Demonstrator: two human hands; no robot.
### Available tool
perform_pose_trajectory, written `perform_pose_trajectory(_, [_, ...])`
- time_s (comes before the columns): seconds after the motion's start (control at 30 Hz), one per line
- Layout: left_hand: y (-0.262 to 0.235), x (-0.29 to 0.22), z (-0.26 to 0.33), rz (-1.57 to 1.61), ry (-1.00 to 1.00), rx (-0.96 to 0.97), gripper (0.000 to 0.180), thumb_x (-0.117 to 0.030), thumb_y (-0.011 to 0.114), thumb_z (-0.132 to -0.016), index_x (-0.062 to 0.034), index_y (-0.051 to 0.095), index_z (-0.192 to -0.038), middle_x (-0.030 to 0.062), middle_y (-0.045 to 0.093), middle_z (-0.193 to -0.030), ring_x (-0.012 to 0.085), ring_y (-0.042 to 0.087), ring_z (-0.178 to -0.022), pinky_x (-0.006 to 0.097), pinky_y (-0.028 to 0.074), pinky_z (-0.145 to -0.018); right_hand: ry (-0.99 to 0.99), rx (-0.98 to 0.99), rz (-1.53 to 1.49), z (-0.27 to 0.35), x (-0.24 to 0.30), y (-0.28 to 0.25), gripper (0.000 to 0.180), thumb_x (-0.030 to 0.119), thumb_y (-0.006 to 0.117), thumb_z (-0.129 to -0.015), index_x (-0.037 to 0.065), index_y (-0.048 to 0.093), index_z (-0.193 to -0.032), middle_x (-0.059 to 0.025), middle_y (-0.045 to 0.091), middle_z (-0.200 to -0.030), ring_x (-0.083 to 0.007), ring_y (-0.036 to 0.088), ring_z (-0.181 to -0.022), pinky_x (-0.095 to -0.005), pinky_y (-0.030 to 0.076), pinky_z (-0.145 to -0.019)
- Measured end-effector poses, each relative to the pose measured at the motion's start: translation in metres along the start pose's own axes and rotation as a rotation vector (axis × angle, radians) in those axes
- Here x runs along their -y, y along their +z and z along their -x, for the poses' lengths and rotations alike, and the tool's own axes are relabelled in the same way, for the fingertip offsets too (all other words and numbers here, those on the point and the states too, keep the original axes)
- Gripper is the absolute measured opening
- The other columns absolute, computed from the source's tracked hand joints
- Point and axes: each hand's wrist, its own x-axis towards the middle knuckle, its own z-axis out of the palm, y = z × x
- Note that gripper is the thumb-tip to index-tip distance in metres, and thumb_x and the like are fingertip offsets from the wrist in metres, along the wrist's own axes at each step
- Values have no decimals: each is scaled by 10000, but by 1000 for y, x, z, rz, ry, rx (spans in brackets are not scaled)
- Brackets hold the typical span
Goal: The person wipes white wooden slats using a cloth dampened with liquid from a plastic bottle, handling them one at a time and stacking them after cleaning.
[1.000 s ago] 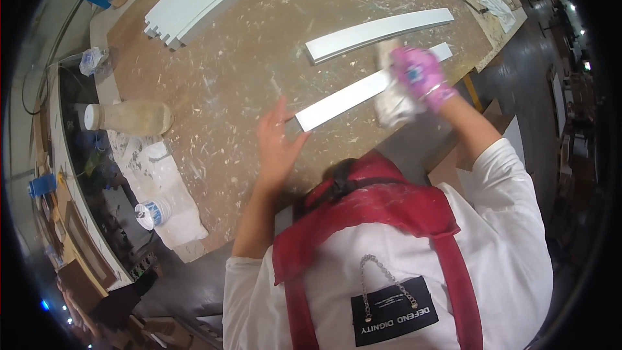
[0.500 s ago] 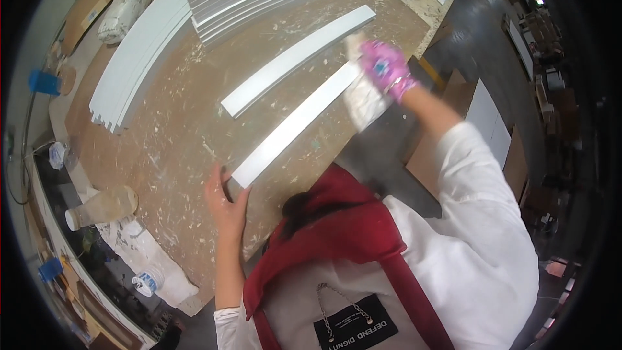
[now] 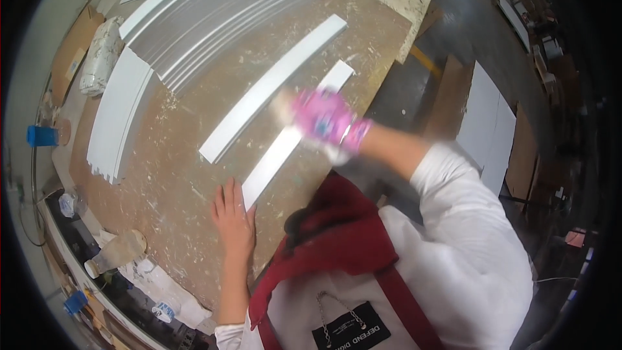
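A straight white strip (image 3: 271,167) lies slantwise on the worn brown worktable (image 3: 175,149). My bare left hand (image 3: 234,220) steadies its near end, the thumb on one side and the fingers on the other. My right hand (image 3: 324,118), in a pink patterned glove, is closed on a white cloth (image 3: 334,153) over the middle of the strip. Motion smears the glove and cloth, and they hide part of the strip. Just beyond lies a second white strip (image 3: 275,87), apart from the first and touched by neither hand.
A large stack of white strips (image 3: 227,19) fills the table's far side, with a smaller stack (image 3: 120,116) at left. A wrapped white bundle (image 3: 102,58), a blue cup (image 3: 42,135) and a clear bottle (image 3: 120,253) line the left edge. White boards (image 3: 486,129) stand at right.
My right hand has moved with the cloth from the strip's far end toward its middle, baring the far end. My left hand stays at the near end. The view has shifted somewhat.
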Motion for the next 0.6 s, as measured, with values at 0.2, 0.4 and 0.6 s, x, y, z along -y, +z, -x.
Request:
perform_pose_trajectory(0.2, [-6, -6, -12, 18, 30, 21, 607, -208, 624, -847, -59, 389, -1387, 89, 374, -1456, 370, 320, -1330, 521, 224, -1085, 623, 193, 35, 15, -159, -68, 433, 351, 529, -895, 137, 516, -1272, -122, 620, -1121, -285, 614, -1013, -338, 511, -882])
perform_pose_trajectory(0.4, [1, -3, -8, 28, -16, 46, 614, -205, 613, -855, -82, 370, -1405, 74, 357, -1473, 354, 294, -1355, 513, 209, -1095, 188, 452, 134, -12, -18, -85, 314, 271, 563, -822, 99, 583, -1084, -110, 647, -970, -242, 641, -899, -395, 523, -798])
perform_pose_trajectory(0.6, [-5, -4, -7, 47, -2, 67, 665, -214, 630, -842, -67, 341, -1423, 94, 339, -1483, 355, 281, -1365, 496, 199, -1102, 438, 161, -90, 21, -143, -40, 347, 370, 503, -897, 76, 601, -1054, -95, 654, -976, -201, 634, -889, -304, 517, -771])
